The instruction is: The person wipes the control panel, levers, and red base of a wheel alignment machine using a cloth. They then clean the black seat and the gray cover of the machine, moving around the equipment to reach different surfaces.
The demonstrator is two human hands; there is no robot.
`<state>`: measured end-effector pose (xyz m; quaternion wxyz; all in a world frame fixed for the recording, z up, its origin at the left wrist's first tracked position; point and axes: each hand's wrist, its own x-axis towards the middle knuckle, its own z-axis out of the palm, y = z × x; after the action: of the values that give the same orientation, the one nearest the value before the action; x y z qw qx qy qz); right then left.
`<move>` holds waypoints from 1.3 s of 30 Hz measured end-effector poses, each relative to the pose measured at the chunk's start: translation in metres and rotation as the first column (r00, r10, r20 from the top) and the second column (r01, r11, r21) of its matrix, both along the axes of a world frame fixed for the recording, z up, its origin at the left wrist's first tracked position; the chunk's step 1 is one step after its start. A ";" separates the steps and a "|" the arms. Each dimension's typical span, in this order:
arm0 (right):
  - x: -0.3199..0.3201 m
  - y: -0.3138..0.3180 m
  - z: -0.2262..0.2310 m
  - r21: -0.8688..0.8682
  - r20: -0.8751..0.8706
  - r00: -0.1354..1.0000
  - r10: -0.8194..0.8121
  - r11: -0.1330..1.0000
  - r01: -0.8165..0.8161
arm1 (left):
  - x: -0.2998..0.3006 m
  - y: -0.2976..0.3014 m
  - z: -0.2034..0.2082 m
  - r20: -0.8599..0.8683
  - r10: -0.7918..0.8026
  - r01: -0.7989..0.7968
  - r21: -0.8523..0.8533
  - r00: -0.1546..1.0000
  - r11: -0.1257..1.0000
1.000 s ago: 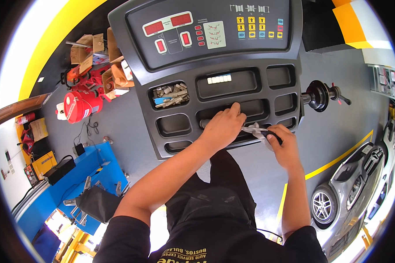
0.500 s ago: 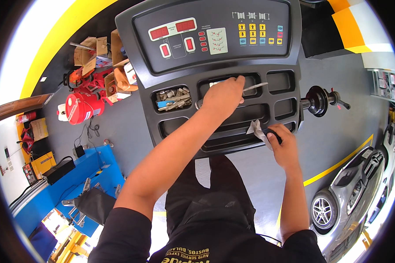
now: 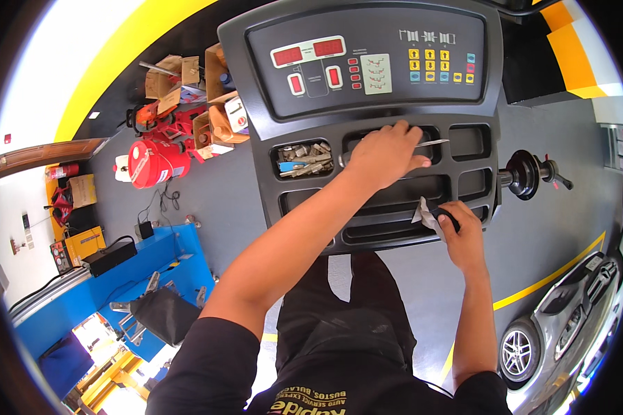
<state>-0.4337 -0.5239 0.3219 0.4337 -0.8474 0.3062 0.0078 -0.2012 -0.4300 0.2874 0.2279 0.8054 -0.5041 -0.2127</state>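
My left hand (image 3: pixel 386 158) is over the upper middle compartment of a dark grey wheel balancer's tray top (image 3: pixel 387 181). Its fingers are spread above a slim metal tool (image 3: pixel 433 143), whose tapered end sticks out to the right; the palm hides the rest, so I cannot tell its kind. Near the tray's front right edge, my right hand (image 3: pixel 464 232) is closed around a black rounded handle (image 3: pixel 447 217). Beside that handle hangs a crumpled pale grey piece (image 3: pixel 428 216) that looks like cloth or paper. Metal wheel weights (image 3: pixel 308 160) fill the left compartment.
The balancer's control panel (image 3: pixel 367 66) rises behind the tray, and its black shaft flange (image 3: pixel 522 174) juts out right. On the left floor stand a red bucket (image 3: pixel 160 162), cardboard boxes (image 3: pixel 169 81) and a blue bench (image 3: pixel 176 266). A grey car (image 3: pixel 567 311) is parked at the right.
My left hand's fingers have spread apart above the metal tool, and its thumb now shows. The right hand keeps its grip. The whole view has shifted, moving the balancer rightward in the picture.
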 end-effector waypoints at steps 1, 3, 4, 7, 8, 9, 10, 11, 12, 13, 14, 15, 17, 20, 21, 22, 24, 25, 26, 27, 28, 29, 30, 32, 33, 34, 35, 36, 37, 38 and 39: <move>0.001 0.000 -0.001 0.003 -0.006 1.000 -0.006 1.000 0.006 | -0.002 -0.003 0.001 -0.014 0.011 -0.011 -0.034 1.000 0.999; 0.003 0.001 -0.003 0.010 -0.018 1.000 -0.017 1.000 0.017 | -0.007 -0.008 0.003 -0.016 0.027 -0.029 -0.146 1.000 0.989; 0.006 0.002 -0.004 -0.025 -0.014 1.000 -0.016 1.000 0.016 | -0.008 -0.010 0.000 0.023 0.009 -0.005 -0.186 1.000 0.983; 0.014 0.007 -0.008 -0.146 0.006 0.998 -0.056 0.988 0.057 | -0.006 -0.013 -0.012 0.143 -0.032 0.070 -0.269 0.989 0.960; 0.018 0.010 -0.010 -0.196 0.018 0.995 -0.096 0.976 0.098 | -0.004 -0.011 -0.018 0.180 -0.029 0.075 -0.253 0.983 0.965; 0.023 0.014 -0.011 -0.245 0.033 0.990 -0.135 0.960 0.139 | -0.001 -0.008 -0.024 0.218 -0.026 0.079 -0.236 0.976 0.969; 0.026 0.018 -0.011 -0.264 0.040 0.984 -0.174 0.948 0.179 | -0.001 -0.007 -0.025 0.250 -0.029 0.086 -0.219 0.968 0.972; 0.030 0.021 -0.011 -0.283 0.048 0.976 -0.212 0.934 0.217 | 0.000 -0.005 -0.026 0.248 -0.032 0.086 -0.209 0.968 0.974; 0.032 0.023 -0.012 -0.302 0.058 0.967 -0.249 0.919 0.255 | 0.001 -0.002 -0.027 0.247 -0.034 0.085 -0.198 0.969 0.977; 0.033 0.024 -0.014 -0.297 0.073 0.960 -0.271 0.913 0.281 | 0.002 0.000 -0.024 0.244 -0.039 0.086 -0.187 0.969 0.978; 0.034 0.025 -0.017 -0.291 0.088 0.952 -0.293 0.906 0.306 | 0.003 0.003 -0.022 0.206 0.003 0.050 -0.248 0.979 0.967; 0.034 0.026 -0.019 -0.285 0.104 0.944 -0.313 0.900 0.330 | 0.002 0.007 -0.018 0.166 0.043 0.010 -0.307 0.985 0.952; 0.032 0.020 -0.019 -0.318 0.173 0.914 -0.367 0.857 0.404 | 0.002 0.017 -0.007 0.072 0.120 -0.083 -0.385 0.990 0.919; 0.030 0.010 -0.012 -0.404 0.246 0.904 -0.351 0.810 0.425 | 0.008 0.060 0.009 -0.116 0.251 -0.277 -0.362 0.961 0.890; 0.028 0.008 -0.016 -0.431 0.230 0.923 -0.308 0.818 0.380 | 0.008 0.077 0.012 -0.190 0.315 -0.362 -0.321 0.930 0.875; 0.028 0.009 -0.020 -0.452 0.213 0.942 -0.260 0.828 0.332 | 0.006 0.097 0.015 -0.254 0.383 -0.445 -0.268 0.888 0.854; 0.030 0.021 -0.032 -0.538 -0.059 0.996 -0.072 0.842 0.029 | -0.004 0.132 0.014 -0.342 0.481 -0.568 -0.229 0.807 0.790; 0.036 0.031 -0.030 -0.606 -0.114 0.993 -0.042 0.795 -0.035 | -0.009 0.146 0.016 -0.368 0.500 -0.582 -0.157 0.784 0.798; 0.043 0.040 -0.029 -0.664 -0.167 0.986 -0.017 0.741 -0.100 | -0.014 0.160 0.018 -0.388 0.519 -0.590 -0.084 0.761 0.803; 0.047 0.044 -0.032 -0.632 -0.183 0.982 -0.048 0.771 -0.080 | -0.019 0.168 0.018 -0.406 0.540 -0.594 -0.010 0.738 0.804; 0.052 0.049 -0.037 -0.595 -0.201 0.977 -0.072 0.801 -0.063 | -0.025 0.175 0.020 -0.420 0.527 -0.582 -0.004 0.739 0.813; 0.057 0.053 -0.040 -0.562 -0.217 0.971 -0.099 0.826 -0.041 | -0.029 0.179 0.021 -0.435 0.511 -0.569 -0.005 0.741 0.822; 0.065 0.059 -0.041 -0.563 -0.220 0.970 -0.099 0.825 -0.043 | -0.033 0.182 0.022 -0.450 0.494 -0.555 -0.005 0.744 0.832; 0.081 0.072 -0.041 -0.571 -0.223 0.969 -0.103 0.820 -0.044 | -0.038 0.181 0.024 -0.495 0.469 -0.548 -0.019 0.731 0.836; 0.085 0.083 -0.043 -0.592 -0.165 0.983 -0.082 0.805 -0.032 | -0.041 0.180 0.024 -0.519 0.455 -0.550 -0.036 0.724 0.834; 0.088 0.094 -0.043 -0.577 -0.180 0.982 -0.058 0.814 -0.058 | -0.044 0.178 0.023 -0.544 0.440 -0.553 -0.055 0.715 0.831; 0.088 0.105 -0.043 -0.528 -0.123 0.992 -0.040 0.849 -0.031 | -0.047 0.174 0.024 -0.554 0.425 -0.548 -0.070 0.716 0.833; 0.087 0.118 -0.049 -0.503 0.004 0.999 0.033 0.864 -0.026 | -0.048 0.169 0.026 -0.565 0.408 -0.542 -0.085 0.717 0.836; 0.090 0.131 -0.051 -0.385 0.027 0.987 0.157 0.913 -0.134 | -0.050 0.166 0.028 -0.573 0.393 -0.537 -0.099 0.719 0.838; 0.099 0.148 -0.053 -0.329 0.118 0.983 0.140 0.940 -0.094 | -0.052 0.163 0.030 -0.565 0.379 -0.525 -0.116 0.733 0.843; 0.099 0.146 -0.052 -0.264 0.076 0.989 0.126 0.959 -0.102 | -0.054 0.159 0.031 -0.557 0.363 -0.512 -0.134 0.747 0.849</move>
<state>-0.3351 -0.3776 0.2702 0.3314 -0.9126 0.2351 -0.0462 -0.2555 -0.2705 0.3183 0.5077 0.7752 -0.2445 -0.2857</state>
